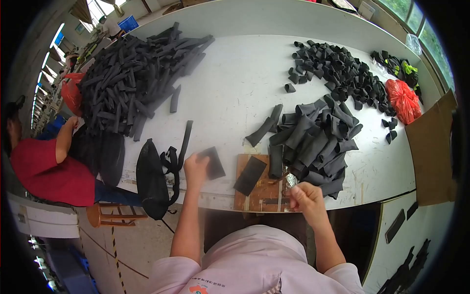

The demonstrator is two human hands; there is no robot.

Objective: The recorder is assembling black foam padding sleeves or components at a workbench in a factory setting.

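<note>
My left hand point(196, 170) is closed on the edge of a flat, dark grey rectangular piece point(215, 163), slightly blurred, held left of a worn wooden board point(240, 200). On the board a similar black rectangular piece point(250, 175) lies at a slant. My right hand point(306, 195) is closed, fingertips pinched, at the board's right edge; whatever it grips, if anything, is too small to make out. Just beyond it sits a crumpled silvery foil-like thing point(291, 179). Close by, a heap of wide dark grey tube-like pieces point(316, 137) spreads past the board's right side.
Long dark strips point(132, 81) are heaped at the far left, short rolled pieces point(338, 68) at the far right. A black bag with straps point(152, 179) lies left of my hand. A red plastic bag point(404, 100) and cardboard point(433, 152) bound the right. A person in red point(51, 169) sits left.
</note>
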